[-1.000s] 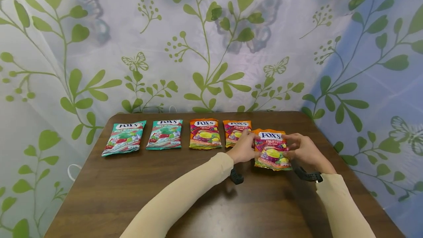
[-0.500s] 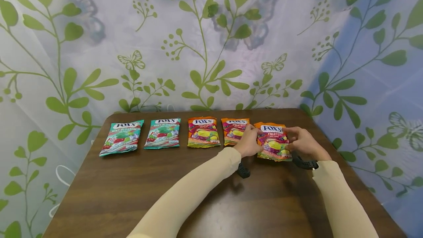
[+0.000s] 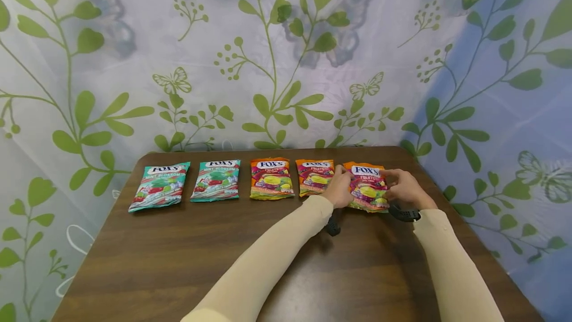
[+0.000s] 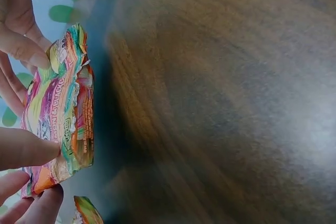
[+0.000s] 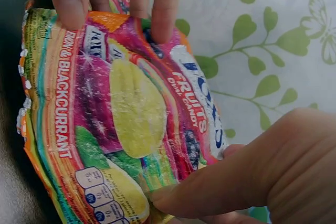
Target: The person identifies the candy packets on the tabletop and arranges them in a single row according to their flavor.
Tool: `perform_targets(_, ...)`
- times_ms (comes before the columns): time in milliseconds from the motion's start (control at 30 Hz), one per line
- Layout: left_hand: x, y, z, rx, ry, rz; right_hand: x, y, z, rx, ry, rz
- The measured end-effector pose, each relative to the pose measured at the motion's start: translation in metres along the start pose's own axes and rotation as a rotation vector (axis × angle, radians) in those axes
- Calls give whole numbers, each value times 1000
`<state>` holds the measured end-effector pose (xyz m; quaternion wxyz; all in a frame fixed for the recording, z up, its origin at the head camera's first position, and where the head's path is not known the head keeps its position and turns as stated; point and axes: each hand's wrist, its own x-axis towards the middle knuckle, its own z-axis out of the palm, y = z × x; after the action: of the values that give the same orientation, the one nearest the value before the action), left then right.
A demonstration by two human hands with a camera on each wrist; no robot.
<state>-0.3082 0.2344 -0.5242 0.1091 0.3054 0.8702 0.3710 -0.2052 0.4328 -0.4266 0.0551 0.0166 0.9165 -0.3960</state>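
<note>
An orange and purple bag of fruit candy (image 3: 366, 188) is at the right end of a row of candy bags. My left hand (image 3: 338, 189) grips its left edge, thumb on the front and fingers behind. On its right edge, my right hand (image 3: 407, 189) pinches it the same way. The right wrist view shows the printed front of the candy bag (image 5: 126, 108) between both hands. In the left wrist view the bag (image 4: 60, 108) stands tilted on edge. Just left of my left hand lies another fruit candy bag (image 3: 314, 177), partly covered by the fingers.
Further left in the row lie one more fruit candy bag (image 3: 271, 179) and two teal mint bags, the nearer (image 3: 216, 181) and the leftmost (image 3: 160, 186). All lie near the back edge of the brown wooden table (image 3: 178, 257). A leaf-patterned curtain (image 3: 268, 63) hangs behind.
Both hands have carried the held candy bag a little toward the back of the table, in line with the row. The head view has shifted slightly. The other bags have stayed put.
</note>
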Motion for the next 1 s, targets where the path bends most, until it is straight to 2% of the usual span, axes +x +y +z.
perform_targets(200,12,7,8,147,-39,12,4,6,-1,-24,14,44)
perform_targets(367,25,2,5,244,-5,63,17,3,-7,-70,43,59)
perform_targets(533,36,0,0,252,3,52,31,-2,-11,-114,49,78)
perform_targets(733,45,7,-8,248,-33,7,38,-5,-11,-142,33,101)
perform_targets(833,43,12,-9,238,-42,-8,41,-2,-11,-142,27,110)
perform_targets(867,34,19,-14,247,-35,-28,42,1,-11,-134,24,115)
perform_targets(1000,24,23,-11,222,-59,-79,46,8,-6,-107,12,139)
